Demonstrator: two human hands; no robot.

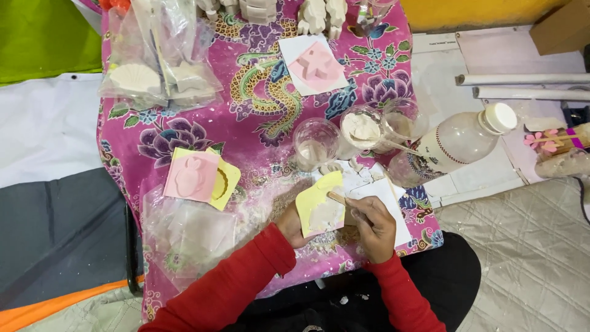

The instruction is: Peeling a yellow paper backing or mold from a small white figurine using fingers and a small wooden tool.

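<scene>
Only 1 view is given, from a camera worn on the person's head. It looks steeply down, almost from straight above, onto a low table draped in a pink floral cloth (258,132). The person's red sleeves enter from the bottom edge, so the far side lies at the top. It sits fairly near, though floor mats show around the table.

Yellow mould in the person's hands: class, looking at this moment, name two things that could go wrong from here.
1. The left hand holds the yellow mould tilted off the table while the right hand works a wooden stick over its white filling; some could slide out onto the floral cloth.
2. The clear cups and the tipped plastic bottle crowd just beyond the hands; a reaching sleeve might knock them over.
</scene>
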